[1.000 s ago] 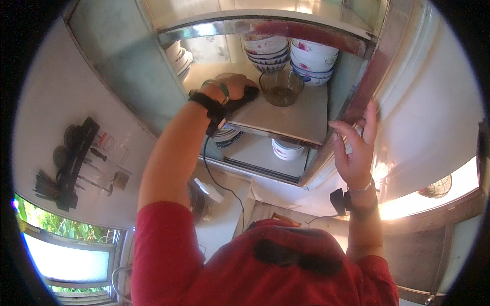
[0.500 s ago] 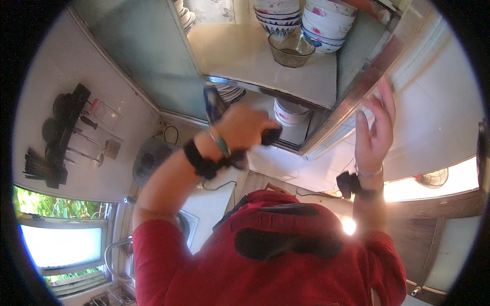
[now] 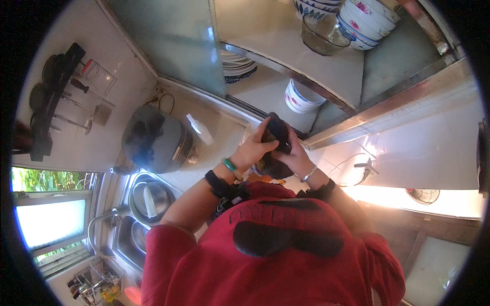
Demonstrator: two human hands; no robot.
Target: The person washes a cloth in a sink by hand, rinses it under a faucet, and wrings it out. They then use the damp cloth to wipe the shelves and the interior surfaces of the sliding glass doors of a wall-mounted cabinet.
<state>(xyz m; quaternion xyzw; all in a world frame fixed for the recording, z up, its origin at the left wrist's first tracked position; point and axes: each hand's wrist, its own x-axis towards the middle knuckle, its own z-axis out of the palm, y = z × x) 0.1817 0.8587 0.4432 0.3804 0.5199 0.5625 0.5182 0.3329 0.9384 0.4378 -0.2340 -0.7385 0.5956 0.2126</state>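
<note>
In front of my chest, just below the cupboard's lower shelf, both hands are closed around a dark, rounded object (image 3: 278, 133). Its kind is hard to make out. My left hand (image 3: 256, 148) grips it from the left, with the thumb across its near side. From the right, my right hand (image 3: 298, 157) wraps round it, its fingers partly hidden behind it. Beyond the hands, a stack of white flowered bowls (image 3: 302, 98) and a pile of plates (image 3: 237, 67) sit on the lower shelf.
The upper shelf (image 3: 275, 33) bears a clear glass bowl (image 3: 324, 41) and stacked patterned bowls (image 3: 365, 23). A frosted door (image 3: 168, 46) covers the cupboard's left side. A grey rice cooker (image 3: 153, 137) stands on the counter, near the sink (image 3: 127, 245). Utensils hang from a wall rack (image 3: 56, 102).
My right hand, raised and open at the right before, has come down and left onto the dark object. My left hand has moved nearer my chest. The view has shifted.
</note>
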